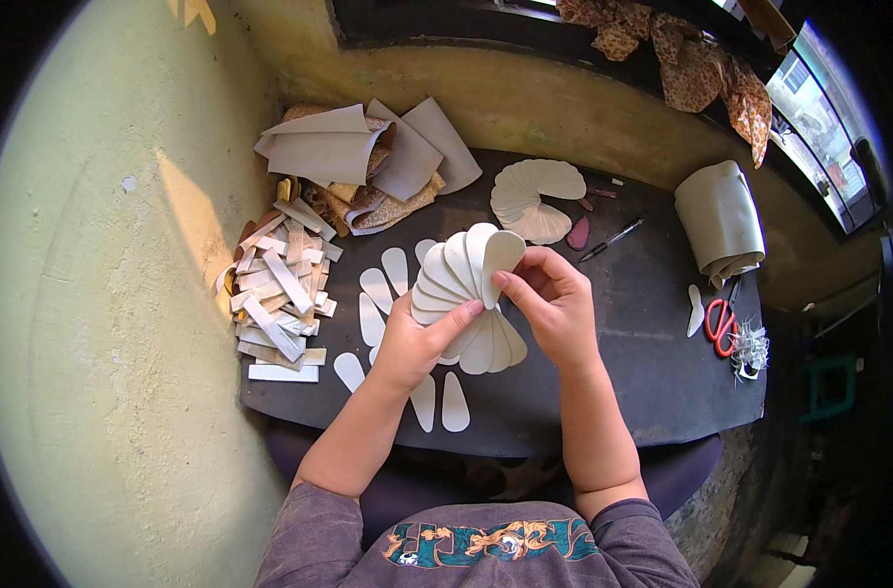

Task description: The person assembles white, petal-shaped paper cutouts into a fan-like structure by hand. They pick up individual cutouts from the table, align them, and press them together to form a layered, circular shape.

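A fan of overlapping white teardrop-shaped pieces [449,279] is held above the dark table. My left hand [415,341] grips the fan from its left side, thumb pressed over the narrow ends. At the fan's right end, my right hand [556,299] pinches the edge of the topmost piece between thumb and fingers. Loose teardrop pieces [455,404] lie on the table around and below my left hand, some partly hidden by it. Farther back rests another ring-like fan of the same pieces [535,201].
Pale strips [288,284] are heaped at the left by the wall. Folded sheets [319,147] lie behind them. A pen [611,240] and a dark pink piece [578,233] are near the back fan. At right are a roll of sheet material [721,220], red-handled scissors [721,328] and shredded scraps [750,350].
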### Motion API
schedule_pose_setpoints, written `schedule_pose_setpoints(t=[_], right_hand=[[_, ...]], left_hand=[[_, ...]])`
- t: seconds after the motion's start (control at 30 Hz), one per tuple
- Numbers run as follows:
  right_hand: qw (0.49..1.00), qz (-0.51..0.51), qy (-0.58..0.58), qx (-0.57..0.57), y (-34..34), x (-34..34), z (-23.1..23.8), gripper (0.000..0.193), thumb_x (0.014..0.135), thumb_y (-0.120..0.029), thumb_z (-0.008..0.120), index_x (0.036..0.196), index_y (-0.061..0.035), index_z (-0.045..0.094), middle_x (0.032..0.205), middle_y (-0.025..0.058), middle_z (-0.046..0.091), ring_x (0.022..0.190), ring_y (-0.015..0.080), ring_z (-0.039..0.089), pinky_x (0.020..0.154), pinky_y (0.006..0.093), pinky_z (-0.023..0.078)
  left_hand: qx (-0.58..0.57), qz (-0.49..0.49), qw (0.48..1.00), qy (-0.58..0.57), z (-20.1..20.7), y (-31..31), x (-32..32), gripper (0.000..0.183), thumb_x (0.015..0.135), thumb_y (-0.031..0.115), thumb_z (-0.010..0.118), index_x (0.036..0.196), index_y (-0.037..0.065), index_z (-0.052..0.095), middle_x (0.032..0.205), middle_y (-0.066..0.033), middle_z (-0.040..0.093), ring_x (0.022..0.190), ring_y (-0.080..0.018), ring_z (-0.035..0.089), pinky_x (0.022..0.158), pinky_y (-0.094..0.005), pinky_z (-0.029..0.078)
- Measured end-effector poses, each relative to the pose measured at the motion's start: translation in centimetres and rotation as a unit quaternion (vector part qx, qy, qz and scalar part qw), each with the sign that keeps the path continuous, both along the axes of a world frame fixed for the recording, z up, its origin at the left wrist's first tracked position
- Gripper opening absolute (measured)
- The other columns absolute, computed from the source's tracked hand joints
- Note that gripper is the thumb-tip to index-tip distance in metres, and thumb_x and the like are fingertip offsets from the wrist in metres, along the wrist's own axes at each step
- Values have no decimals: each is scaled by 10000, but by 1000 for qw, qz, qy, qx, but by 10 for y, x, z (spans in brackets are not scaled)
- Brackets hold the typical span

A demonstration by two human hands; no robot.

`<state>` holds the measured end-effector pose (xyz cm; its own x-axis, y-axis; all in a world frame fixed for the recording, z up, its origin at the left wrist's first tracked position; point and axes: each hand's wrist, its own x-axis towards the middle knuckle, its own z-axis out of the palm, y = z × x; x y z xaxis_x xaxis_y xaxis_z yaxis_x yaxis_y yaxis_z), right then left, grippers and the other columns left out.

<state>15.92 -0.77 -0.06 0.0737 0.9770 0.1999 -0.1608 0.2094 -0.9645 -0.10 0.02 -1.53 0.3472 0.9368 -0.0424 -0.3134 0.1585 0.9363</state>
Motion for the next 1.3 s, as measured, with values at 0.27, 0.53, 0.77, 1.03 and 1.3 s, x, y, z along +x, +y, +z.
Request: schedule_pose_setpoints(t=[0.27, 0.53, 0.77, 1.03, 1.3], right_hand=[[1000, -17, -5, 1, -1, -4, -1, 180, 794, -34, 640, 934, 24, 542, 856, 27, 584, 779, 81, 566, 697, 216, 463], [999, -11, 38, 6, -2, -8, -2, 193, 791, -31, 641, 944, 17, 532, 875, 38, 583, 824, 84, 558, 736, 226, 461], [987, 126, 12, -97, 0, 3, 1, 206, 816, -113, 638, 957, 29, 588, 889, 35, 590, 838, 99, 557, 762, 256, 455], [987, 149, -15, -54, 1, 1, -6, 163, 862, -144, 587, 824, 14, 581, 850, -6, 524, 788, 61, 504, 699, 224, 423], [992, 85, -96, -20, 2, -4, -11, 169, 841, -143, 613, 800, 12, 560, 810, -5, 512, 723, 61, 481, 645, 220, 412]], left_hand=[[0, -7, 1000, -21, 2, -1, -1, 368, 776, 112, 667, 1102, -5, 543, 1038, -71, 595, 944, -144, 563, 851, -279, 432], [0, 5, 1000, -9, 4, -2, 1, 375, 767, 116, 681, 1096, -2, 543, 1030, -69, 598, 936, -145, 570, 841, -278, 437], [20, 20, 1000, -10, 3, -2, 0, 325, 780, 111, 672, 1066, -4, 567, 994, -61, 614, 906, -131, 576, 815, -264, 445], [44, 47, 998, -14, -2, -2, 0, 288, 794, 78, 659, 1054, -10, 574, 976, -48, 615, 882, -109, 570, 785, -247, 453], [40, 25, 999, -17, 0, 1, -6, 273, 795, 74, 639, 1048, -7, 575, 970, -47, 612, 884, -109, 567, 792, -252, 450]])
